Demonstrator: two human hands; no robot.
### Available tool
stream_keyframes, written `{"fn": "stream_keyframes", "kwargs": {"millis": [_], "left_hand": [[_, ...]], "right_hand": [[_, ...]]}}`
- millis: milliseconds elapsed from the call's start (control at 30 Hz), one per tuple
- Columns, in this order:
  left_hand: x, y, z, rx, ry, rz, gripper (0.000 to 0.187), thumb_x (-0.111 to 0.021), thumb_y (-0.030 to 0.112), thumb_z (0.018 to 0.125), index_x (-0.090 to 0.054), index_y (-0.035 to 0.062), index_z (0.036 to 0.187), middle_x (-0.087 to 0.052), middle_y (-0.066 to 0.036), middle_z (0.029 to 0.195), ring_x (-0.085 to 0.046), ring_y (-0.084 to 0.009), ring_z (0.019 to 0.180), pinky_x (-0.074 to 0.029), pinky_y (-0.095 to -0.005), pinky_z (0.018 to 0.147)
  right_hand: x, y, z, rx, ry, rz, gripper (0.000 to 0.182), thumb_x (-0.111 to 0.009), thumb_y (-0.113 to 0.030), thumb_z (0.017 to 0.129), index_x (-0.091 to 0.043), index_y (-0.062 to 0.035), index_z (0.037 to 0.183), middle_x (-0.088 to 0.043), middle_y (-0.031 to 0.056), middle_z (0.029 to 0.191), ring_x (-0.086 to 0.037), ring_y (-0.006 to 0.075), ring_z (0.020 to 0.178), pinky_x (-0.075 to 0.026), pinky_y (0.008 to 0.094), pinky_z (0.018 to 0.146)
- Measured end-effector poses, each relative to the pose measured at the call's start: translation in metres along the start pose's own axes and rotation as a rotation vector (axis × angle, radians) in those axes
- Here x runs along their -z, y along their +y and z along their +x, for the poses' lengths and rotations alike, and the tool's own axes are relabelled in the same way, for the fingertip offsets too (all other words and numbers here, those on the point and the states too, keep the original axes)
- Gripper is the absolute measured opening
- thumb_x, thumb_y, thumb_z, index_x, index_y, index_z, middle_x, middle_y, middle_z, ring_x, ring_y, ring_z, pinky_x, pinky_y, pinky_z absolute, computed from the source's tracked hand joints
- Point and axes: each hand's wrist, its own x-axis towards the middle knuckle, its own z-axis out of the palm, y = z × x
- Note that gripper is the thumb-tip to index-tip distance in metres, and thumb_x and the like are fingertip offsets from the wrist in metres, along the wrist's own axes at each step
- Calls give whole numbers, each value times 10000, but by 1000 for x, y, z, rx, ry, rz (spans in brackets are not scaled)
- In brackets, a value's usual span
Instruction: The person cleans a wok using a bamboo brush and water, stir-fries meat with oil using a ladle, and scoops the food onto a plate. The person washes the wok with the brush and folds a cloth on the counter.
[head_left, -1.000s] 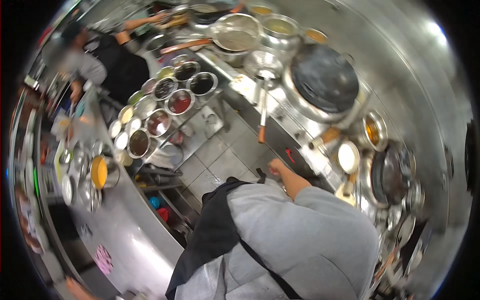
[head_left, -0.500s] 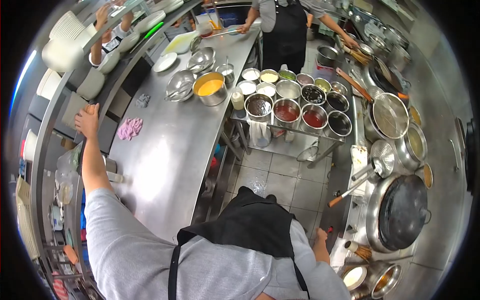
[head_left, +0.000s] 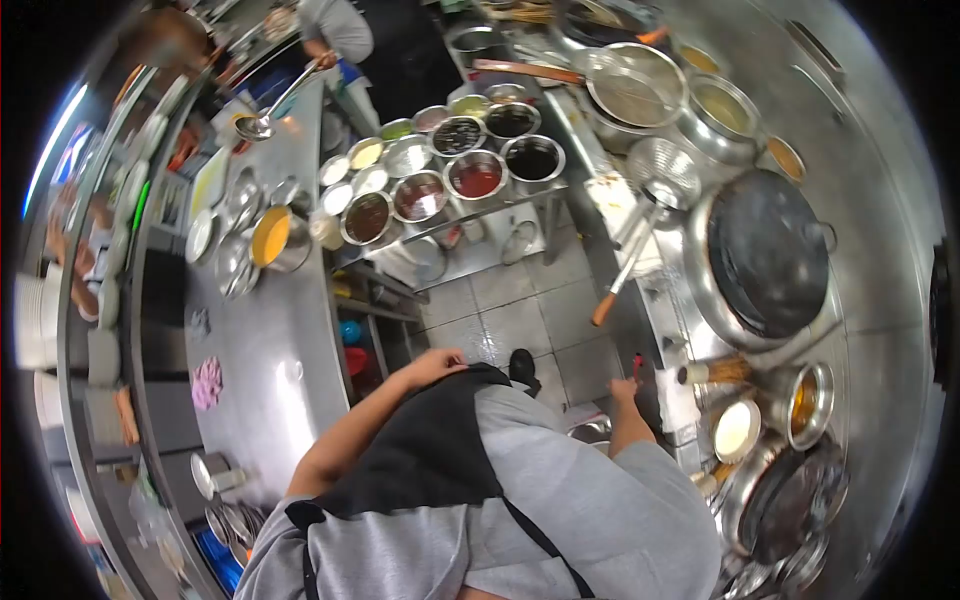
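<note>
My left hand [head_left: 437, 366] is in front of my body, at the top edge of the black apron [head_left: 420, 440]; its fingers look bent, and what they hold, if anything, does not show. Down at my right side, my right hand [head_left: 624, 388] is beside the edge of the stove counter [head_left: 650, 340], near a small red knob [head_left: 638, 362]. Its fingers are small in view and their pose is unclear. Nearest above it lies a strainer's wooden handle [head_left: 603, 309].
Ahead stands a rack of steel pots with sauces [head_left: 475, 176]. At the left are a steel table [head_left: 270, 350], a pink cloth [head_left: 207, 383] and shelves. A wok with a dark lid [head_left: 768, 250] is at the right. A co-worker [head_left: 340, 30] holds a ladle [head_left: 254, 127].
My left hand has left the shelf rail and come down to my apron. The view has turned right. The co-worker's ladle is now raised over the table.
</note>
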Motion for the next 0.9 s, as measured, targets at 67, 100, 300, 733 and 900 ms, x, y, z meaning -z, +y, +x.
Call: {"fn": "stream_keyframes", "kwargs": {"millis": [67,100,300,733,900], "left_hand": [[-24,8,40,27,-88,95,506,-589,526,938,-686,65,1125,-712,-130,973,-659,-182,927,-503,-332,839],[-11,48,45,111,-211,193,543,-562,561,942,-692,70,1133,-713,-116,979,-650,-168,933,-496,-327,845],[14,115,57,18,-433,43,328,-687,356,911,-698,52,1032,-697,-64,935,-613,-139,884,-478,-303,810],[81,197,110,-145,201,163,168,-711,198,858,-656,40,839,-680,-147,789,-661,-339,756,-487,-442,668],[87,195,134,-204,297,172,165,-732,165,839,-661,15,838,-676,-141,742,-648,-276,670,-480,-400,630]], "right_hand": [[2,-3,-10,-173,91,172,469,-603,-511,880,-720,-141,1143,-459,241,1444,-348,442,1394,-240,569,1166],[-7,-5,-1,-284,85,301,502,-587,-538,889,-707,-148,1182,-357,246,1525,-325,430,1413,-256,557,1159],[113,-72,-39,-378,213,1633,789,-552,-624,918,-504,15,1378,-563,234,1353,-562,330,1243,-428,476,1007],[401,-144,-138,-60,425,1896,178,-613,-22,842,-507,-62,979,-501,4,632,-442,99,422,-341,271,363],[459,-150,-159,168,542,2122,218,-591,-67,889,-537,-25,1096,-518,30,630,-483,124,431,-368,261,370]]}}
